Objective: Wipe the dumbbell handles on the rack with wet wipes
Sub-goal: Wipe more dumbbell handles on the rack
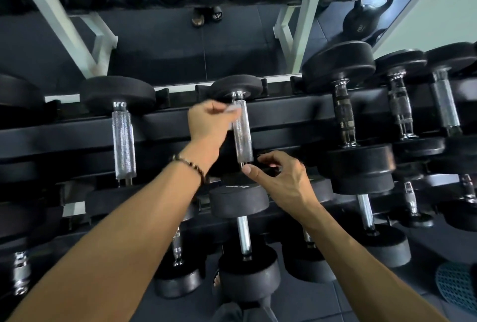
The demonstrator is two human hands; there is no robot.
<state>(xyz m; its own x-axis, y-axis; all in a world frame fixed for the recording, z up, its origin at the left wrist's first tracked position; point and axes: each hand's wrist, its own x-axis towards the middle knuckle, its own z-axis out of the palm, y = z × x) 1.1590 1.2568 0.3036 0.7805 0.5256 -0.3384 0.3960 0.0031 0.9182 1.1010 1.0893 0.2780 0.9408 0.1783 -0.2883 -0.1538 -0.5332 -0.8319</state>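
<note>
Nearest you are your two forearms, reaching up from the bottom edge toward the rack [284,115]. Your left hand [209,123], with a beaded bracelet [189,164] at the wrist, is curled and pinches a pale, blurred scrap that looks like the wet wipe [233,110] against the upper end of the knurled chrome handle [242,136] of the middle dumbbell on the top tier. Just right of that and lower, your right hand [281,177] is loosely curled, thumb tip beside the handle's lower end, fingers at the near weight head [227,161]; whether it grips anything I cannot tell.

The wipe is thin, limp and damp, so it will bunch and slip unless you wrap it round the bar and squeeze. The handle is rigid steel, and its rough knurling should drag on the cloth. The dumbbell is probably heavy and seated in its cradle, so leave it there and steady the head, not lift. Further right stand more dumbbells [346,115] awaiting you.
</note>
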